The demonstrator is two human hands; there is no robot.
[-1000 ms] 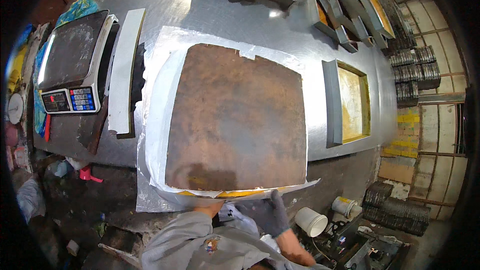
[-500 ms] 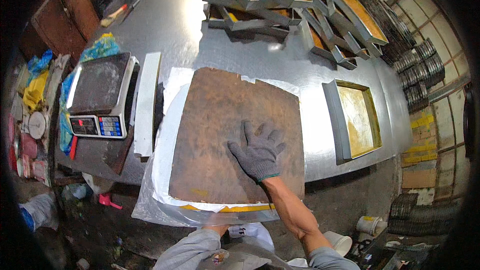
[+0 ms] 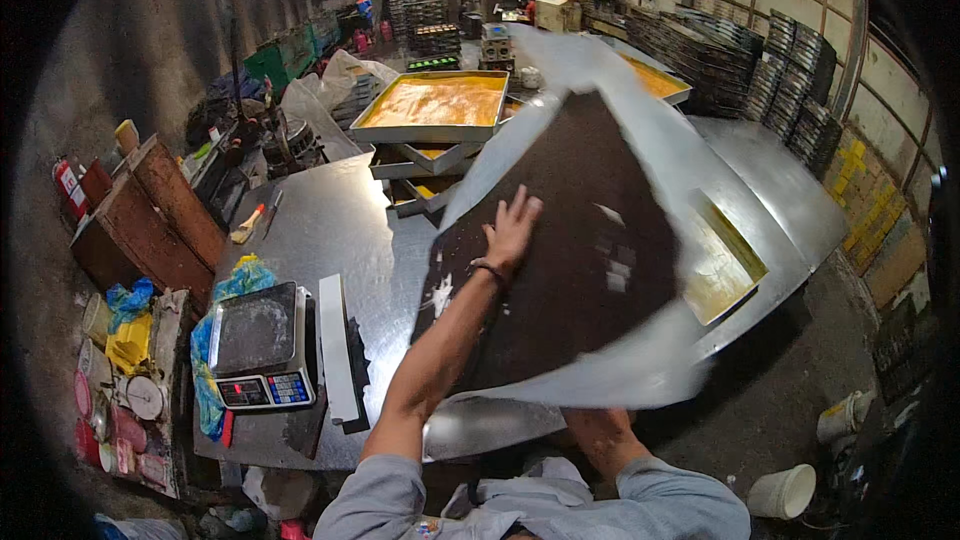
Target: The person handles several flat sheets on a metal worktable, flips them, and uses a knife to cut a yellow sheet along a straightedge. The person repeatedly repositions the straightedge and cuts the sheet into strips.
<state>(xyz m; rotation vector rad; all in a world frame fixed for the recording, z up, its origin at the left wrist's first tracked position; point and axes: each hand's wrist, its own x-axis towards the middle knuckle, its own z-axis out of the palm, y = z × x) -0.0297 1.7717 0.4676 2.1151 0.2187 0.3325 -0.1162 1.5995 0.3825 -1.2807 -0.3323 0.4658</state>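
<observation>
A dark brown board (image 3: 590,250), smeared by motion, is raised and tilted above the table with one corner toward the back. A whitish translucent sheet (image 3: 600,80) surrounds its edges and blurs at the rim. Bare and with fingers spread, my left hand (image 3: 513,230) lies flat on the board's left part. My right forearm (image 3: 605,430) reaches in under the board's near edge; the hand itself is hidden there. A shallow metal tray (image 3: 720,260) with a yellowish inside sits to the right, partly covered by the sheet.
Left on the metal table (image 3: 300,210) are a digital scale (image 3: 258,340), a long white bar (image 3: 340,350) and a brush (image 3: 247,225). Trays with orange-yellow contents (image 3: 432,103) are stacked at the back. A white bucket (image 3: 783,492) stands on the floor at right.
The board lay flat with my gloved right hand on top. Now it is lifted and tilted, my left hand is on it, and my right is underneath. The view has swung upward.
</observation>
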